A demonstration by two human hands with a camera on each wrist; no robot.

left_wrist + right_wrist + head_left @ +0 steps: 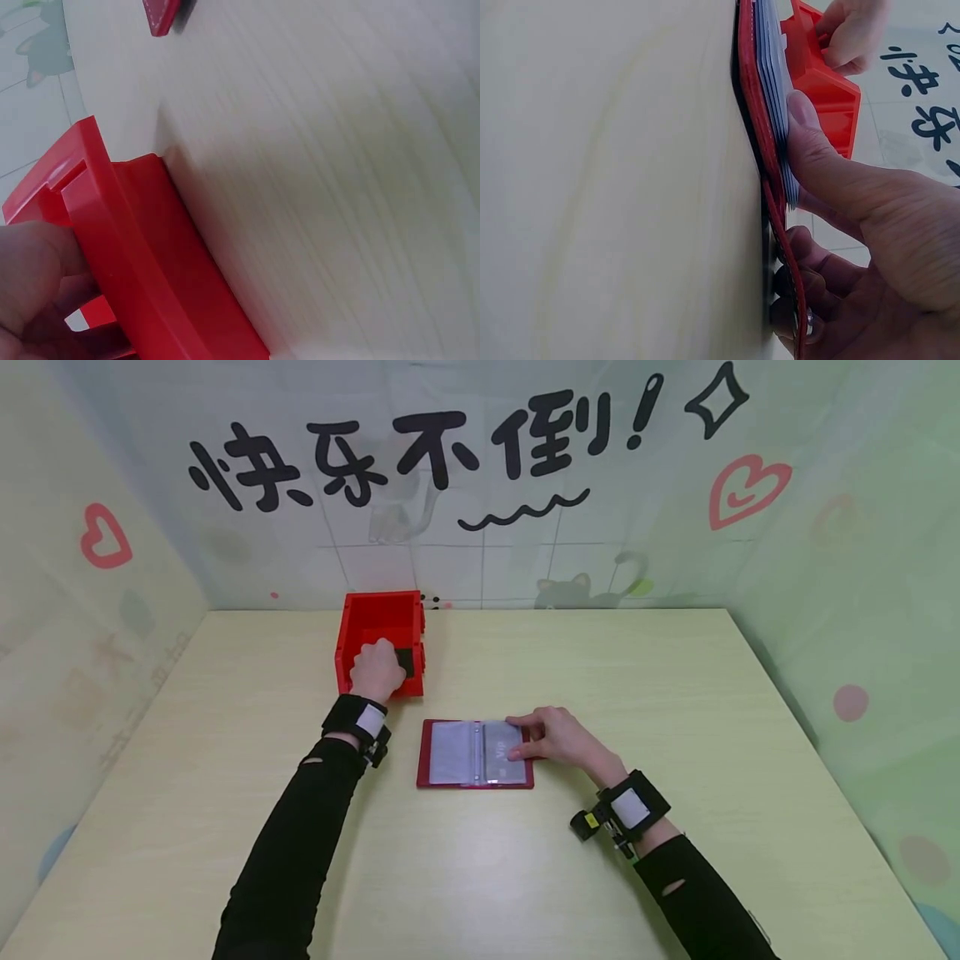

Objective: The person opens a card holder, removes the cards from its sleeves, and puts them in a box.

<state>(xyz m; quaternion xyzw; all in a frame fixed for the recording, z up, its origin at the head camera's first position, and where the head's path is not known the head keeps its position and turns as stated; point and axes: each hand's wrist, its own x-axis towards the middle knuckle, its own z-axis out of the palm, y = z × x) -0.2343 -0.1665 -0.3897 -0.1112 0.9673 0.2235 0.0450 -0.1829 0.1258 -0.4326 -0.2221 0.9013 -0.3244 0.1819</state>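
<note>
A dark red card holder (423, 760) lies open on the table, with clear plastic sleeves (450, 756) on both sides of its middle fold. My right hand (562, 739) grips its right edge. In the right wrist view, the thumb (817, 146) presses on the sleeve stack while the other fingers curl round the red cover (786, 244). Reaching into a red plastic bin (384, 606), my left hand (377, 670) has bent fingers. Beside it in the bin is a dark flat piece (406, 662). The bin wall hides the left fingertips, so I cannot tell what they hold.
The bin stands on the light wooden table (480, 868) at the back left, near the printed backdrop (480, 568). Printed fabric also lines both sides. Each wrist wears a black strap with a camera; the right camera (585, 825) sits above the table.
</note>
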